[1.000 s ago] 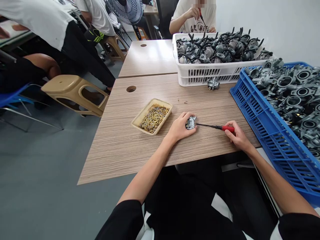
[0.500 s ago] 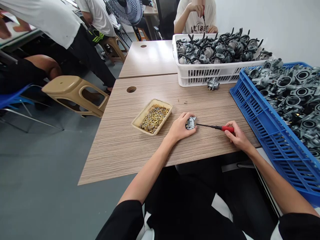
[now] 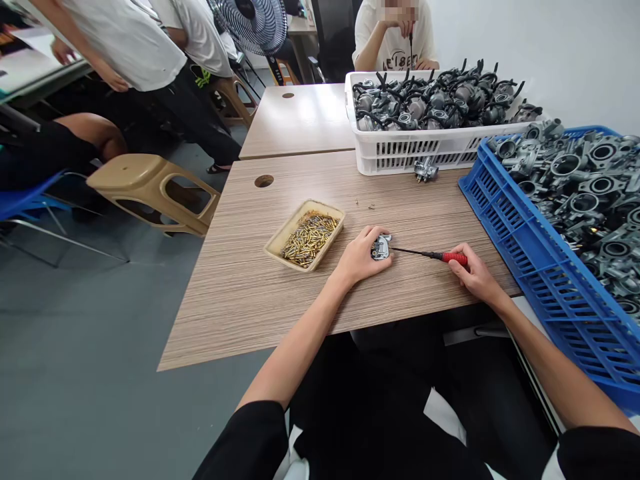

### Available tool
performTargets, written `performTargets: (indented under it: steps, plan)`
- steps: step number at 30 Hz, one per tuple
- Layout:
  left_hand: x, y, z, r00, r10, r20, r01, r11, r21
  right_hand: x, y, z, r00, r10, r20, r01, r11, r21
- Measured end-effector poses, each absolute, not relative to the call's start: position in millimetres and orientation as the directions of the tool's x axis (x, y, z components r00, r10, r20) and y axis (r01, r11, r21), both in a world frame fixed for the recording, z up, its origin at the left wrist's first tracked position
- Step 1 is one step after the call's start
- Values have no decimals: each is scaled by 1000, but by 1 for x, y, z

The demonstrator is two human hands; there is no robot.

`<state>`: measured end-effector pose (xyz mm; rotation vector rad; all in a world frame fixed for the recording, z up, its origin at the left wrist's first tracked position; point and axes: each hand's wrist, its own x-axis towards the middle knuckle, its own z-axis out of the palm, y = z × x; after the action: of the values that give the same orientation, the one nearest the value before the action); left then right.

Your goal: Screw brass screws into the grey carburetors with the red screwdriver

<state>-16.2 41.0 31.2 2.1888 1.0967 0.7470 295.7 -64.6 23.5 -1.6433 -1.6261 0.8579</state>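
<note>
My left hand point(image 3: 363, 255) is closed around a small grey metal carburetor body point(image 3: 382, 247), keeping it on the wooden table point(image 3: 240, 293). In my right hand point(image 3: 473, 272) is a screwdriver point(image 3: 453, 258) with a red and black handle. Its thin dark shaft points left, and the tip meets the right side of the carburetor body; the exact contact spot is too small to make out. Left of my left hand stands a cream tray point(image 3: 270, 248) filled with small brass-coloured parts point(image 3: 311, 239). A few tiny loose pieces point(image 3: 371, 206) lie beyond the carburetor body.
A blue crate point(image 3: 537, 267) of metal carburetor bodies stands at the right. Behind is a white crate point(image 3: 420, 143) of carburetors with black hoses, with a single carburetor point(image 3: 426, 169) before it. Across sits a person point(image 3: 395, 47). A beige stool point(image 3: 133, 170) stands left.
My hands, the carburetor body and the screwdriver stay almost in place. At the upper left, a standing person in a white shirt has shifted right and straightened somewhat.
</note>
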Motion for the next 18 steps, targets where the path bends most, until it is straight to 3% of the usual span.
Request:
performTargets:
  steps: [18]
  plan:
    - [-16, 40, 33, 502, 843, 194, 526, -476, 705, 297, -65, 20, 4, 1000, -6, 557, -7, -831]
